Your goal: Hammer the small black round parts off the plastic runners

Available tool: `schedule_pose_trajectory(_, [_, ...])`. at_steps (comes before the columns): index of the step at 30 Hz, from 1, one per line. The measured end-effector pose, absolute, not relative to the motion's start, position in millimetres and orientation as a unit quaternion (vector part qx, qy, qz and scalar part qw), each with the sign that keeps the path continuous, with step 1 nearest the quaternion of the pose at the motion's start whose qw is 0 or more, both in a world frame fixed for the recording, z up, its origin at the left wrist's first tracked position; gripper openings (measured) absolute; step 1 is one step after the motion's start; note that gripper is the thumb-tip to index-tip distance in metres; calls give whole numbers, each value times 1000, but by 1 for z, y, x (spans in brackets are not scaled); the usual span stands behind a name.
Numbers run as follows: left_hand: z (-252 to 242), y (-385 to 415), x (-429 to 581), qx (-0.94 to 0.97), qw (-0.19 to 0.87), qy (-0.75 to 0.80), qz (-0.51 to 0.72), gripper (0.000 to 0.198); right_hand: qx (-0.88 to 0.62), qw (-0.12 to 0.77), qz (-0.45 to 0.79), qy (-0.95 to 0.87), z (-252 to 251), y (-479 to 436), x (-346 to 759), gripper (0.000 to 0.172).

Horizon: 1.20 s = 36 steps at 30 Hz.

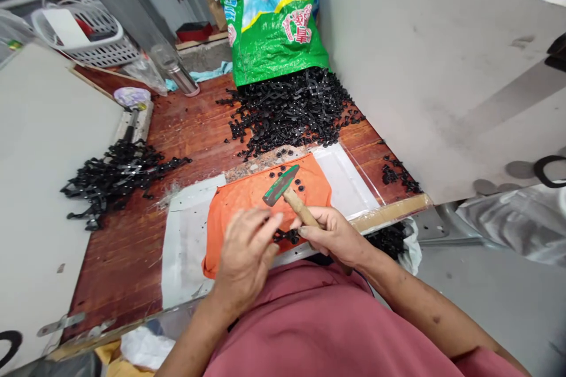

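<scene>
My right hand (329, 232) is closed round the wooden handle of a hammer (302, 207). The hammer's green-painted metal head is raised over an orange cloth (225, 212). My left hand (245, 250) hovers over the cloth's left part, slightly blurred, with fingers bent and thumb apart; I see nothing held in it. A small black plastic piece (289, 236) lies between my hands, close to my left fingertips and partly hidden. Several small round black parts (298, 182) sit on the cloth beyond the hammer head.
A green and blue woven sack (280, 53) spills a large heap of black parts (292, 112). Another black pile (119, 174) lies left. Pale panels (442, 70) flank the reddish wooden table (186, 135). A flask (183, 79) and white basket (101, 47) stand behind.
</scene>
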State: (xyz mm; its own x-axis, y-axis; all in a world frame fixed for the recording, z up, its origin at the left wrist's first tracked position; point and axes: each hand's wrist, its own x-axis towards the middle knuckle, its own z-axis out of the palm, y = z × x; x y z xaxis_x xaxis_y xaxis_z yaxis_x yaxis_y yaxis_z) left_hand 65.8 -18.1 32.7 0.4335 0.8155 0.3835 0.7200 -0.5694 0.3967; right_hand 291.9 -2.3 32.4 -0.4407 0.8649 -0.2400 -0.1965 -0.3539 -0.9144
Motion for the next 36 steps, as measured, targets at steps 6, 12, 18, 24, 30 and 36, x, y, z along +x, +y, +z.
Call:
schedule_pose_trajectory(6, [12, -29, 78, 848, 255, 370, 282, 55, -391, 381, 712, -440, 29, -3, 284, 36])
schedule_pose_trajectory(12, [27, -14, 74, 782, 332, 466, 246, 35, -428, 383, 648, -500, 18, -6, 295, 25])
schedule_pose_trajectory(18, [37, 11, 68, 665, 369, 598, 252, 35, -502, 402, 564, -518, 6, -7, 315, 18])
schedule_pose_trajectory(24, [30, 13, 90, 632, 400, 604, 277, 33, -506, 396, 555, -528, 15, -3, 307, 14])
schedule_pose_trajectory(30, [28, 9, 106, 639, 452, 556, 279, 31, -477, 392, 546, -566, 21, 3, 276, 18])
schedule_pose_trajectory(36, [41, 0, 97, 644, 526, 516, 208, 33, -498, 416, 563, -513, 7, 7, 270, 11])
